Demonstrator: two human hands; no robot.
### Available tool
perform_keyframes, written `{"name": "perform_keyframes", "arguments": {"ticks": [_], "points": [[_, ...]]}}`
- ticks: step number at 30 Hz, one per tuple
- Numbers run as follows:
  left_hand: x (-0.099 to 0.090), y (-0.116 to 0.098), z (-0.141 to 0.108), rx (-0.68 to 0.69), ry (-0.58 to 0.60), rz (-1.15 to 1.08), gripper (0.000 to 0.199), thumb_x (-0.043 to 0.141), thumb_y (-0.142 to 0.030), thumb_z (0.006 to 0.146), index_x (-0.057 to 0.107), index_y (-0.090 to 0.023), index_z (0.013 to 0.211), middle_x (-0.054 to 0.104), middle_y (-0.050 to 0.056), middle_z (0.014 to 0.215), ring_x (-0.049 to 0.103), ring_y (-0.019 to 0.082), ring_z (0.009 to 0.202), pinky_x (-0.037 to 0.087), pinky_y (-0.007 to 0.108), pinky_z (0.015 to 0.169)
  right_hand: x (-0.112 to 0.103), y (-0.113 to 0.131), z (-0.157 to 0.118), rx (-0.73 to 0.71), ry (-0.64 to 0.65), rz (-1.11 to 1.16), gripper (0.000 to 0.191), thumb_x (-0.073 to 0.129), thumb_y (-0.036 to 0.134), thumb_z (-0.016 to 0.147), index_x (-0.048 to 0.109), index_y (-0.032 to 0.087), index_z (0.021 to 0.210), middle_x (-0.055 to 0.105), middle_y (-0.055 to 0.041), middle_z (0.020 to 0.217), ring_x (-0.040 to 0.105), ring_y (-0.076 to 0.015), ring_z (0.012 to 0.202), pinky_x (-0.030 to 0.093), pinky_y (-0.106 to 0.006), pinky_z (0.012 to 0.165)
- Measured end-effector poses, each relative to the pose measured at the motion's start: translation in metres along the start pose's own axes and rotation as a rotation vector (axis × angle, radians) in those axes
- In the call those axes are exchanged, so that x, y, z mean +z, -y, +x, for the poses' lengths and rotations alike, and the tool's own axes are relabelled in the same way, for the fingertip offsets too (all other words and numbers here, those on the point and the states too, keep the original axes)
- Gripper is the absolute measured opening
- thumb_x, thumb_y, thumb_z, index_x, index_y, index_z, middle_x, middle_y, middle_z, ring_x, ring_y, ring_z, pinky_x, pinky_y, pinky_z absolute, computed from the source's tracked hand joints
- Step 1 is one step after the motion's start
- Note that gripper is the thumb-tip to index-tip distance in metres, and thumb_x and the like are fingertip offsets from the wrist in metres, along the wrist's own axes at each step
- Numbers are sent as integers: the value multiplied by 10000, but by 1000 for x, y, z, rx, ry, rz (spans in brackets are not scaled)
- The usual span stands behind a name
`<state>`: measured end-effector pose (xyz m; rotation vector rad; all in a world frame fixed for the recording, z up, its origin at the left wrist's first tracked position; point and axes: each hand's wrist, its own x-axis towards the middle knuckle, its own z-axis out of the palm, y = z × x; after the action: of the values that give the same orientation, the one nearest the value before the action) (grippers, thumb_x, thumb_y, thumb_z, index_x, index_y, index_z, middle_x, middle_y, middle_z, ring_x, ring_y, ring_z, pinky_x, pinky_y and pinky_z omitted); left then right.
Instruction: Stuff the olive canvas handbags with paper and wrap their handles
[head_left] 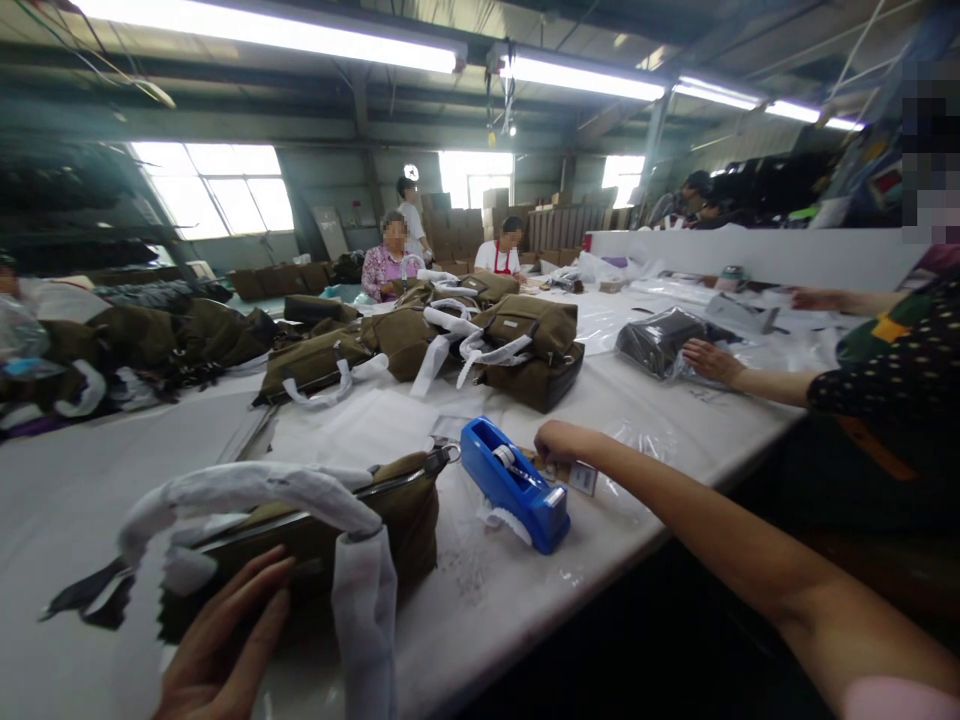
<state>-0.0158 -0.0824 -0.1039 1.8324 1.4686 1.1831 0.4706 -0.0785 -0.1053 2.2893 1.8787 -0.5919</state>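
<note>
An olive bag (409,510) with a dark zipper lies at the near left of the white table (480,640), its handles (255,490) wrapped in white paper. Against its near side rests my left hand (232,640), fingers extended and slightly apart. My right hand (566,442) reaches past a blue tape dispenser (514,485) to small brown and white tags (581,476) on the table. Its fingers are curled down and partly hidden, so what they grip cannot be made out.
Several olive bags with wrapped handles (525,330) are piled beyond the dispenser, more at the far left (135,345). At right, a co-worker's hand (712,362) touches a dark bag in clear plastic (660,340). Other people are across the table.
</note>
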Motion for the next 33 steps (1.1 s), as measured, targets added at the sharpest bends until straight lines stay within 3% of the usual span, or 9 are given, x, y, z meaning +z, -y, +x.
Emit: {"name": "perform_keyframes", "arguments": {"ticks": [4, 7, 12, 16, 20, 23, 27, 30, 33], "points": [[-1, -6, -1, -9, 6, 1, 376, 643, -599, 824, 737, -372, 1109, 652, -49, 1373, 522, 320, 1376, 286, 568, 1257, -3, 5, -1, 19, 85, -27, 224, 674, 338, 959, 675, 142, 1067, 679, -67, 1102, 663, -213, 995, 559, -405, 889], [-2, -11, -2, -22, 12, -17, 391, 658, -595, 807, 742, -358, 1107, 652, -40, 1376, 518, 327, 1380, 290, 566, 1254, -3, 5, -1, 30, 77, 18, 214, 675, 328, 960, 674, 140, 1061, 681, -68, 1103, 661, -214, 1010, 554, -425, 910], [-4, -22, -3, -33, 9, -44, 411, 672, -596, 776, 758, -330, 1077, 682, -21, 1330, 560, 339, 1335, 336, 560, 1234, 5, 3, -3, 60, -59, 251, 242, 628, 362, 990, 672, 134, 1060, 687, -63, 1076, 670, -208, 977, 568, -402, 876], [-6, -29, -4, 7, 10, -47, 363, 675, -558, 786, 766, -318, 1043, 698, -12, 1295, 581, 333, 1312, 403, 528, 1204, 16, 6, -12, 57, -140, 506, 257, 607, 367, 1005, 668, 129, 1082, 713, -52, 1007, 693, -164, 843, 586, -337, 771], [-7, -30, -5, 34, 27, -33, 338, 663, -531, 821, 757, -314, 1062, 689, -8, 1310, 574, 321, 1318, 378, 525, 1219, 14, 11, -20, 84, -222, 698, 259, 678, 377, 955, 694, 120, 931, 721, -19, 814, 687, -142, 699, 582, -298, 693], [-7, -30, -4, 61, 31, -22, 324, 656, -513, 843, 750, -305, 1075, 682, -5, 1325, 575, 307, 1318, 373, 507, 1222, -7, 6, -25, 140, -377, 837, 254, 716, 352, 919, 677, 119, 826, 678, 0, 672, 644, -121, 579, 563, -268, 621], [-5, -29, -5, 78, 23, -39, 310, 652, -479, 867, 739, -286, 1094, 668, 7, 1344, 578, 281, 1317, 403, 464, 1202, -50, 2, -49, 142, -760, 1091, 246, 659, 371, 927, 641, 148, 823, 671, -21, 697, 635, -105, 591, 537, -217, 596], [-6, -28, -9, 135, 33, -50, 291, 627, -444, 909, 727, -264, 1116, 664, 27, 1346, 585, 261, 1307, 432, 442, 1172, -67, 27, -82, 23, -908, 1291, 251, 673, 438, 892, 628, 191, 875, 669, -9, 770, 621, -78, 612, 523, -164, 572], [-11, -26, -12, 259, -13, 18, 266, 608, -383, 943, 707, -236, 1140, 673, 56, 1314, 622, 241, 1250, 470, 415, 1127, -52, 81, -122, -162, -777, 1484, 364, 841, 472, 720, 687, 207, 919, 670, -4, 789, 614, -89, 604, 537, -169, 528]]}}
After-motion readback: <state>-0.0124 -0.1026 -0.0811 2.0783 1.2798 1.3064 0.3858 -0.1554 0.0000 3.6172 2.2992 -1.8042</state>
